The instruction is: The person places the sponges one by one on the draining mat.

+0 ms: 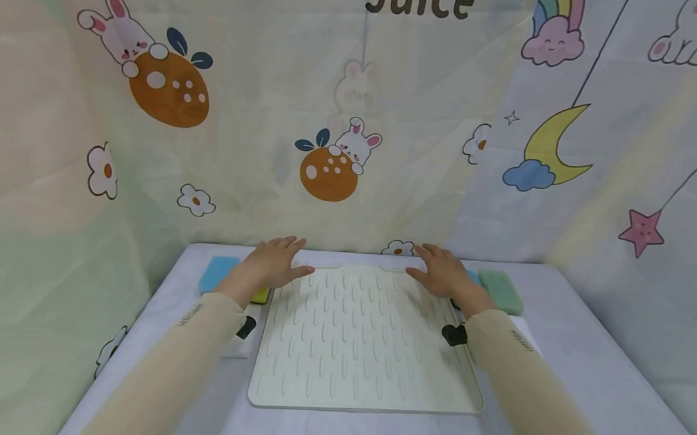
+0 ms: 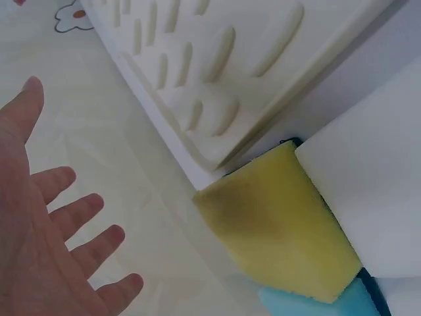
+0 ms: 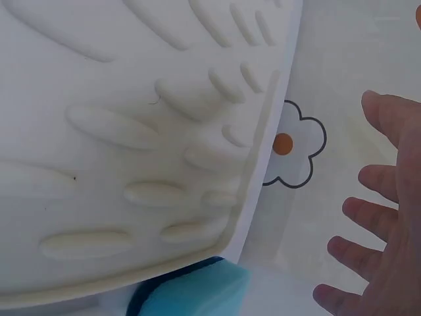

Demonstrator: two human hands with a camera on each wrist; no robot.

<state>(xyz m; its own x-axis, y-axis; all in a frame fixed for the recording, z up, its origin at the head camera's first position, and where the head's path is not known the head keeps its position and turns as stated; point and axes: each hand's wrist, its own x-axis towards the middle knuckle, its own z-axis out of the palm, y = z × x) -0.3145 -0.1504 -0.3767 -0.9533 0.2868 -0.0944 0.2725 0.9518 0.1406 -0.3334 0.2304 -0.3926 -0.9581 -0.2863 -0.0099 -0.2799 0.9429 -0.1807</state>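
A cream-white mat (image 1: pixel 365 350) with rows of raised oval ridges and a raised rim lies flat on the table. My left hand (image 1: pixel 274 263) hovers near its far left corner, fingers spread and nothing in the grasp. Over the far right corner, my right hand (image 1: pixel 443 273) is likewise spread and holds nothing. Both wrist views show the fingers apart from the mat. A yellow sponge (image 2: pixel 276 224) with a dark backing sits beside the mat's left corner, close to the left hand. By the right corner is a blue sponge (image 3: pixel 197 289) with a dark layer.
Another blue sponge (image 1: pixel 218 272) lies at the far left, and a green sponge (image 1: pixel 500 291) at the far right. A smooth white block (image 2: pixel 371 171) stands next to the yellow sponge. Behind the table's far edge hangs a printed cloth (image 1: pixel 259 108).
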